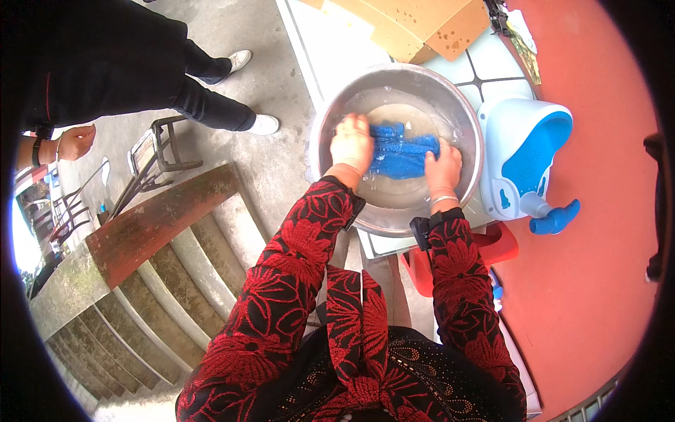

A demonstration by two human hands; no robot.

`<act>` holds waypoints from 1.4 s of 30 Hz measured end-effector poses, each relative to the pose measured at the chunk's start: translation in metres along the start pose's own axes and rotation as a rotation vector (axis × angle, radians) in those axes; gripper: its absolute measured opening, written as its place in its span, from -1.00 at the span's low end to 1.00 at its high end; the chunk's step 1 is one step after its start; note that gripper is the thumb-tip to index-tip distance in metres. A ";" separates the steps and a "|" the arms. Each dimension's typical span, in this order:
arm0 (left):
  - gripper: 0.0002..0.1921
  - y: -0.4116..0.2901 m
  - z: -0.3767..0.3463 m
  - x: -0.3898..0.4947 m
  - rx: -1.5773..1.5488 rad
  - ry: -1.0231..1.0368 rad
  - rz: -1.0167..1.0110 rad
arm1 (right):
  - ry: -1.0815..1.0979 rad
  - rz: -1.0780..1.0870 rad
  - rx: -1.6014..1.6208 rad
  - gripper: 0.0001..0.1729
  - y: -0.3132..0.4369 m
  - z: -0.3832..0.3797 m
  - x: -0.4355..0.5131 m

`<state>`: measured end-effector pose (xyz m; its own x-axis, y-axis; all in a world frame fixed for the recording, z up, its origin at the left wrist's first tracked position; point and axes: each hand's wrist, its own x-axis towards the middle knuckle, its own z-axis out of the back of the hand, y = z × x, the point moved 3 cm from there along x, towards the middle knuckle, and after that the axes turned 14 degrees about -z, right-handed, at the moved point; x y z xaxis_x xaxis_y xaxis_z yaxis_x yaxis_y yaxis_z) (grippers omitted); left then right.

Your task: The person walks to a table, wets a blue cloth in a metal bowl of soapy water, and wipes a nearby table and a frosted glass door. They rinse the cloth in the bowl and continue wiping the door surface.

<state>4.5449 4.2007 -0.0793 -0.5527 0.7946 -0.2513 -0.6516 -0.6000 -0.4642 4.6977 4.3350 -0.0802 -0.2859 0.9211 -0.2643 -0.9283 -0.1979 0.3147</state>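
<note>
A round stainless steel basin (364,220) holds cloudy water, with a wet blue cloth (402,157) spread between my two hands. At the cloth's left end is my left hand (352,143), slightly blurred, its fingers resting over the edge. My right hand (443,164) grips the cloth's right end, with the thumb on top of it and the fingers curled. A bracelet circles my right wrist. The underside of the cloth and some fingertips are hidden.
The basin stands on a white tiled surface (498,58). An opened cardboard box (406,21) lies beyond it. A white and blue child's potty seat (509,158) is at its right, a red plastic object (501,245) below. Left are another person (105,58), a stool (163,147) and concrete steps (174,285).
</note>
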 end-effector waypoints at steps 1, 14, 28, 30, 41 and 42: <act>-0.48 -0.011 -0.002 0.002 0.046 0.011 -0.111 | -0.048 0.106 -0.076 -0.47 0.009 0.000 -0.006; -0.19 -0.026 -0.025 0.006 0.196 0.412 -0.325 | 0.275 0.265 -0.453 -0.24 0.034 -0.019 -0.018; -0.21 -0.018 -0.009 -0.012 0.005 0.341 -0.270 | 0.920 -0.559 1.182 -0.60 0.023 -0.026 -0.034; -0.19 -0.014 -0.008 -0.017 -0.220 0.324 -0.249 | 1.127 -0.439 1.382 -0.66 0.034 -0.020 -0.042; -0.69 -0.028 -0.008 -0.037 -1.880 0.245 0.029 | 1.447 -0.349 1.517 -0.52 0.058 -0.007 -0.063; -0.71 -0.027 -0.007 -0.038 -1.913 0.201 0.026 | 1.386 -0.371 1.503 -0.54 0.054 -0.008 -0.060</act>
<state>4.5870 4.1870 -0.0633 -0.4014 0.8699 -0.2867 0.7837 0.1642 -0.5990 4.6625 4.2665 -0.0544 -0.7879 -0.1018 -0.6074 -0.3042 0.9219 0.2400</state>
